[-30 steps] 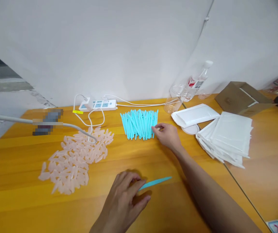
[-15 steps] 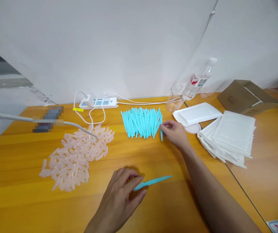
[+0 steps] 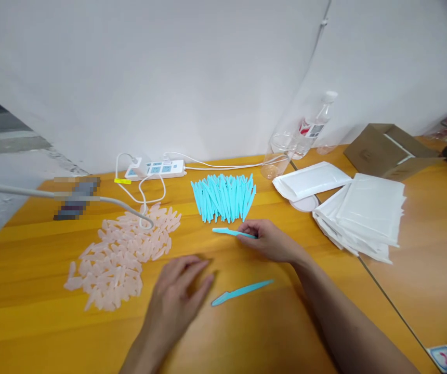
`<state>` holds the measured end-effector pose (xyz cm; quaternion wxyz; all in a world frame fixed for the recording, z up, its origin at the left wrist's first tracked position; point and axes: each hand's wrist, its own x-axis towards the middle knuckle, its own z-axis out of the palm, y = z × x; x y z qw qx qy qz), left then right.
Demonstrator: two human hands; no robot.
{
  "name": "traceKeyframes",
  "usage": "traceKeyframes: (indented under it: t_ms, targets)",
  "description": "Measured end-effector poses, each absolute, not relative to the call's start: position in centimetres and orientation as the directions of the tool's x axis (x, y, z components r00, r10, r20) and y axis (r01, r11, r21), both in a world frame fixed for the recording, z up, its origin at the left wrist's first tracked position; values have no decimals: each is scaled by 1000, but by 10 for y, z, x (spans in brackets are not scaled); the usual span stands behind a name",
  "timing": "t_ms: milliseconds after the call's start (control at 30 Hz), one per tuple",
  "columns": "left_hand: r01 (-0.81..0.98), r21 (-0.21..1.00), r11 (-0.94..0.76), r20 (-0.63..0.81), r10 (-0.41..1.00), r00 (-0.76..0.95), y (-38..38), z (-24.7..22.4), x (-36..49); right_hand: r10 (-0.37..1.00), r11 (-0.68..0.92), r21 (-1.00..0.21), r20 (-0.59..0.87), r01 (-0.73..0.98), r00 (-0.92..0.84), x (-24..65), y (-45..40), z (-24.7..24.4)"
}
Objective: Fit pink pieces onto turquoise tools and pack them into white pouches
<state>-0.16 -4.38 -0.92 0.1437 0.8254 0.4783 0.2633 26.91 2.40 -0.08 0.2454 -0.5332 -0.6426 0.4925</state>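
My right hand [image 3: 268, 240] pinches one blue plastic stick [image 3: 227, 231] by one end, just in front of the pile of blue sticks [image 3: 223, 197]. A second blue stick [image 3: 242, 292] lies alone on the table nearer to me. To its left, my left hand [image 3: 179, 293] hovers with its fingers apart and nothing between them. Many pale pink pieces [image 3: 118, 257] lie spread on the table at the left.
A white power strip [image 3: 161, 169] with cables stands by the wall. A clear cup [image 3: 276, 156], a bottle [image 3: 313, 127], white padded envelopes [image 3: 369, 208] and a cardboard box [image 3: 383, 153] are at the right. A blurred dark object [image 3: 77, 198] lies far left.
My left hand has let go of the lone blue stick and drawn back left. My right hand has brought another stick away from the pile's right edge, toward me and left.
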Motion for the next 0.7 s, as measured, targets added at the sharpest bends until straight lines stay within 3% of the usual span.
traceKeyframes:
  t_ms: [133,233,300,500,700]
  targets:
    - [930,245,-273,421,894,152,-15,-10,-40,907,81,-820,-175,566,-384,262,23,0]
    - [980,60,-189,370,916,154,0,-13,-49,901,168,-783,-125,599,-416,261,23,-5]
    - [978,16,-210,332,923,193,3,-15,-47,905,196,-772,-96,605,-415,262,21,-9]
    - [956,107,-272,191,950,249,4,-14,-31,915,219,-761,-57,611,-399,263,18,-16]
    - [858,365,-360,132,933,335,15,-20,-13,921,225,-757,-42,614,-388,263,18,-15]
